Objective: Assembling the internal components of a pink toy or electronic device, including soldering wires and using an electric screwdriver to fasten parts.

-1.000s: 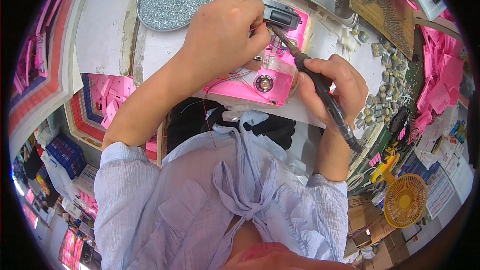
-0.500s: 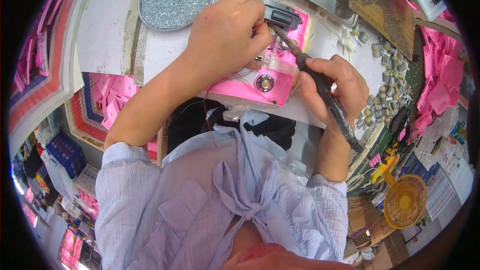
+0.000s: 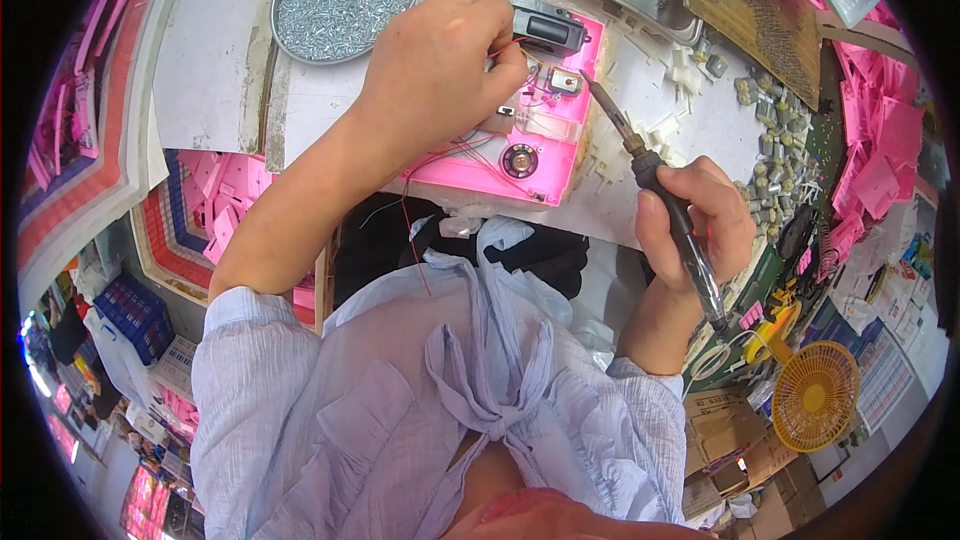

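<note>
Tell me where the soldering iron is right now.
In the head view, the soldering iron is right of centre, gripped in the right hand, its tip pointing up and left at the right edge of the pink casing.

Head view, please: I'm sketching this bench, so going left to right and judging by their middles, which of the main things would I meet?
Blue crate → round dish of small metal parts → left hand → round speaker → right hand → yellow fan.
</note>
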Action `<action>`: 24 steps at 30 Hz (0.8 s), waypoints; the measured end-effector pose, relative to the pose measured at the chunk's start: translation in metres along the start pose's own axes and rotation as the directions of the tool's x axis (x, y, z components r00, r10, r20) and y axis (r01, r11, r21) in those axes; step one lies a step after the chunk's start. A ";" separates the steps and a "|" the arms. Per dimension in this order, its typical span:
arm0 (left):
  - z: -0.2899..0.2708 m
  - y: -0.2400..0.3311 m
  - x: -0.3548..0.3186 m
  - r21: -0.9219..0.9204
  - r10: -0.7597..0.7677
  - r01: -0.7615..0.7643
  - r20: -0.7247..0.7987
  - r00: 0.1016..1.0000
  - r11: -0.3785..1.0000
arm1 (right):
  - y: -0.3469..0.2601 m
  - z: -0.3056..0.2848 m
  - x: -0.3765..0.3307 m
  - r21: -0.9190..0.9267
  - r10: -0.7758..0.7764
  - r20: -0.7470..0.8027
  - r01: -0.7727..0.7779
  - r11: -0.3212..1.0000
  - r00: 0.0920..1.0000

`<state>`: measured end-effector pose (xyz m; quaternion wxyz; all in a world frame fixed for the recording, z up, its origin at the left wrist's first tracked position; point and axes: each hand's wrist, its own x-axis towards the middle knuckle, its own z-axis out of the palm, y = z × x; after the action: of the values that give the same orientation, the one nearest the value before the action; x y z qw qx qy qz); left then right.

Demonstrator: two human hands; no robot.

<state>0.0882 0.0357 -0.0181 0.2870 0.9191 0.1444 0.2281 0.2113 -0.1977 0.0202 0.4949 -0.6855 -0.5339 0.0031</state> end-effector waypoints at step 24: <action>-0.012 -0.003 -0.009 -0.130 0.024 -0.030 -0.045 0.999 0.991 | 0.010 0.001 0.002 0.037 -0.035 -0.043 0.036 0.999 0.998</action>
<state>0.0740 0.0396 -0.0143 0.3405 0.8949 0.1228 0.2610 0.2189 -0.1952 0.0136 0.5188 -0.6665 -0.5352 -0.0102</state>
